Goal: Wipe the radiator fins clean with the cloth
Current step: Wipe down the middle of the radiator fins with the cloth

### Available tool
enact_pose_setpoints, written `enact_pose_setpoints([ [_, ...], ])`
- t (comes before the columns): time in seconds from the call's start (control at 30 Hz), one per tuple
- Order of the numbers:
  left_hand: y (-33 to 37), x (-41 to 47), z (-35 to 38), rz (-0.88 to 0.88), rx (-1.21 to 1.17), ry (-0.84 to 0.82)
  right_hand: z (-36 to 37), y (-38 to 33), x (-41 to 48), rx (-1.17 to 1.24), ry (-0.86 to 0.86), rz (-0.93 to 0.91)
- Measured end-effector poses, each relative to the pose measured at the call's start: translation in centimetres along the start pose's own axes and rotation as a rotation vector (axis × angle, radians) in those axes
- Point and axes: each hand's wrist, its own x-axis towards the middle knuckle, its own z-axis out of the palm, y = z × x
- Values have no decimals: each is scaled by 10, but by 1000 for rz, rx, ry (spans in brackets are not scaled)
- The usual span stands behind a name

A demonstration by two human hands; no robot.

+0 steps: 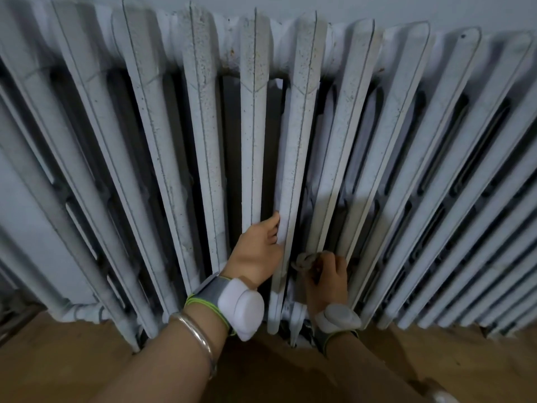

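Radiator: white, ribbed, spanning the whole frame above a wooden floor. Dark specks are seen on the upper parts of the centre fins, so much is judged left to wipe.
Cloth: greyish, bunched, pressed low into a gap just right of centre.
Right hand: fingers curled round the cloth.
Left hand: lower centre, fingers wrapped round a fin's edge.
Which fins are already cleaned cannot be told.
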Motion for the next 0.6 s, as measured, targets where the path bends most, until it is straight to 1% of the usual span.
enact_pose_setpoints([
  [0.13,3,-4,-2,-22,5,-64,-7,10,-5,-34,-197,103],
  [0.2,4,-8,-6,0,57,-42,-12,10,-7,-19,-275,173],
  [0.23,3,-10,-9,5,64,-11,-14,8,-8,1,-281,206],
  [0.3,-1,-11,-15,13,147,87,-17,1,-8,81,-247,251],
  [0.43,-8,-16,-30,31,246,167,-33,-31,-1,85,-200,176],
  [0.6,-4,-25,-41,50,404,264,-57,-82,12,240,18,92],
])
